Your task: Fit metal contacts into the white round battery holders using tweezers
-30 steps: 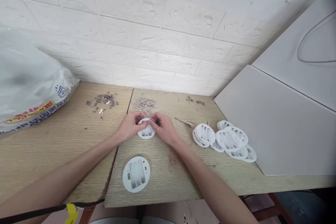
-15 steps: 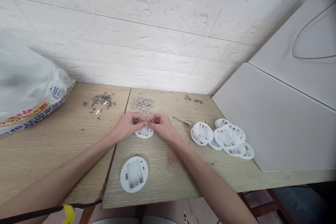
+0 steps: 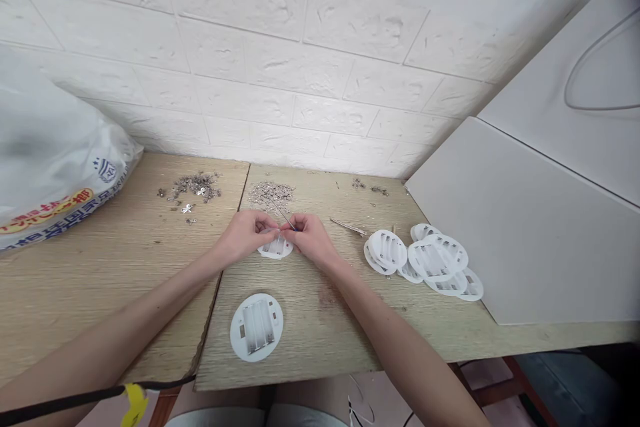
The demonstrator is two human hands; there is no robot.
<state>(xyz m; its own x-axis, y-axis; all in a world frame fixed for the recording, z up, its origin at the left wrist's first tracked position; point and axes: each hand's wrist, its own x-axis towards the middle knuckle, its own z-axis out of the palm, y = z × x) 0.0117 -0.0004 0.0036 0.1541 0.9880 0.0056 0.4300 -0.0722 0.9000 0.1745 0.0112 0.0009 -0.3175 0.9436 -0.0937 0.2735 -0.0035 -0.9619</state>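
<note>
Fingers of my left hand (image 3: 250, 235) are closed on the upper edge of a round white plastic piece (image 3: 276, 249) with battery slots. My right hand (image 3: 311, 238) meets it at that edge, pinching a thin metal rod (image 3: 283, 213) that slants up and to the left. Between the fingertips, the contact point is too small to make out. Another round white piece (image 3: 257, 327) lies flat nearer the table's front edge. Just beyond my hands is a pile of small metal parts (image 3: 271, 196).
Several white discs (image 3: 437, 259) lie stacked at the right, with tweezers (image 3: 349, 227) beside them. More metal parts (image 3: 198, 187) are heaped at the back left, near a large plastic bag (image 3: 60, 160). A grey panel (image 3: 540, 233) leans at the right.
The view has tilted down slightly, so the background sits a little higher or lower in places. Both hands keep nearly the same hold, and the thin rod has shifted slightly.
</note>
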